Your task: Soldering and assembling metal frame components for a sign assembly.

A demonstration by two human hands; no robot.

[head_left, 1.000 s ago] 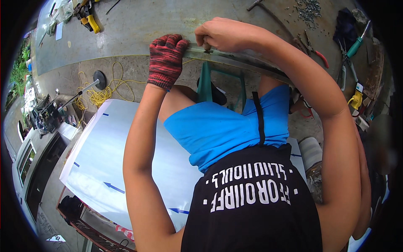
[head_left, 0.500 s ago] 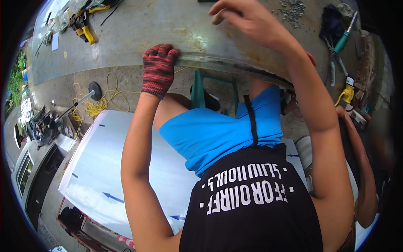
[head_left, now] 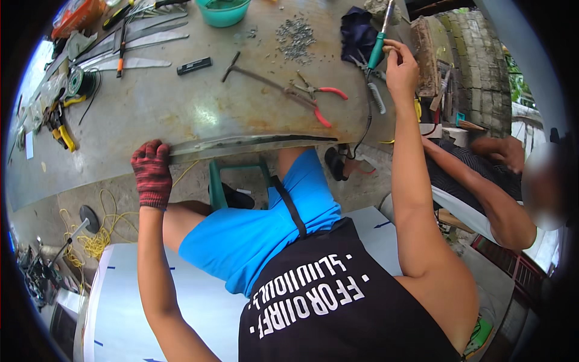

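1. The scene is an outdoor workshop: a large, worn metal worktop [head_left: 199,114] is filling the upper half of the view, with bare concrete floor beneath it and a white sheet panel [head_left: 175,295] lying on the ground near the person's knees.
2. The left hand [head_left: 152,174], wearing a red knitted glove, is clamped on the near edge of the worktop, fingers curled over a long thin metal strip [head_left: 247,143] running along that edge; the grip looks meant to pin the strip flat so it does not shift.
3. The right hand [head_left: 400,65] is reaching out to the far right corner of the worktop, its fingers closed around the green handle of a soldering iron [head_left: 377,48]. The tool is standing nearly upright, its cord [head_left: 368,114] trailing down over the near edge.
4. Red-handled pliers [head_left: 316,99] are lying just beyond the strip, near the middle of the worktop, within easy reach, and a hammer [head_left: 253,72] is resting beside them.
5. A heap of small screws [head_left: 295,36] and a teal bowl [head_left: 223,11] are sitting toward the far edge, out of the working zone.
6. Yellow-handled tools [head_left: 60,130] are crowding the left edge.
7. Another person's forearm [head_left: 482,193] is reaching in at the right, apart from the worktop.
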